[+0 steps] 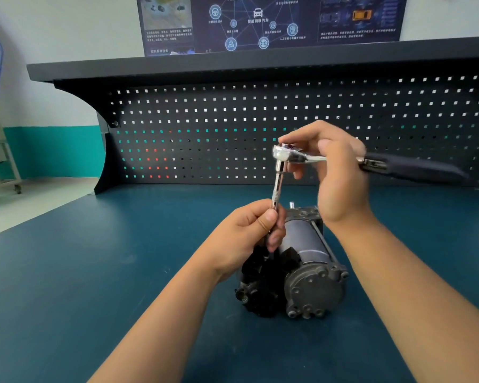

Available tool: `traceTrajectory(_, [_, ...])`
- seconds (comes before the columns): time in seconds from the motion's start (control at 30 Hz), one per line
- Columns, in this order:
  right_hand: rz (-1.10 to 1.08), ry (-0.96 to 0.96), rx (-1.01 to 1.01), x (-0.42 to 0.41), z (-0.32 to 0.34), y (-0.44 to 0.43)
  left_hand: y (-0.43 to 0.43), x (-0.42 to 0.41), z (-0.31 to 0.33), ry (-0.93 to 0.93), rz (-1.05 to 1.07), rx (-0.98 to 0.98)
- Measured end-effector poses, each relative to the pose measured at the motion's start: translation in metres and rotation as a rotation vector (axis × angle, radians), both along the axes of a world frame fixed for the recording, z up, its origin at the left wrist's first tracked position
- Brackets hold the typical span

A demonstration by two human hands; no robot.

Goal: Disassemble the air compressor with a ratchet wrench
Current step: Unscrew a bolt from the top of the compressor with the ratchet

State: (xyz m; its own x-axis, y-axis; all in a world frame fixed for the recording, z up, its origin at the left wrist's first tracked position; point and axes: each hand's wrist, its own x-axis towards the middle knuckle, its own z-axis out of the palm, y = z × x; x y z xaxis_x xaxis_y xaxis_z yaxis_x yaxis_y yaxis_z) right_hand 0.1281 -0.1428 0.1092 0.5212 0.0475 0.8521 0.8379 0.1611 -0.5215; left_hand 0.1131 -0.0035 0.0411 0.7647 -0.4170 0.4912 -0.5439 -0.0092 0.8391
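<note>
Left hand (246, 236) on ratchet wrench (307, 159)

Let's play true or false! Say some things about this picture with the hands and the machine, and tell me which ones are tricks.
1. The left hand grips the extension bar under the ratchet wrench. True.
2. The right hand lies flat on the workbench top. False: it is raised and holds the ratchet wrench near its head.
3. The air compressor lies on its side on the workbench top. True.
4. The pegboard behind is bright yellow. False: it is dark, with rows of small square holes.
5. The ratchet wrench has a black handle. True.
</note>
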Motion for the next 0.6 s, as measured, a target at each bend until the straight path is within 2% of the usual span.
traceTrajectory(0.07, [-0.255,-0.094,-0.037,-0.010,0.002,0.004,0.000,0.000,0.000,-0.014,0.020,0.013])
traceTrajectory(0.13, [-0.403,-0.079,-0.134,-0.021,0.006,0.007,-0.002,0.002,0.000,-0.012,0.035,0.007])
traceTrajectory(0.2, [-0.620,-0.064,-0.344,-0.033,0.010,0.010,-0.002,0.003,-0.001,-0.004,0.065,0.004])
traceTrajectory(0.27, [-0.888,-0.131,-0.570,-0.045,0.012,0.014,-0.003,0.004,-0.001,-0.018,0.113,0.033])
traceTrajectory(0.33, [-1.011,-0.153,-0.669,-0.058,0.015,0.018,-0.002,0.004,-0.002,-0.031,0.146,0.059])
traceTrajectory(0.43, [-0.952,-0.100,-0.651,-0.062,0.019,0.018,-0.002,0.004,-0.002,-0.031,0.123,0.054])
traceTrajectory(0.6, [-0.683,0.044,-0.421,-0.039,0.021,0.006,-0.004,0.001,0.000,0.010,0.061,0.017])
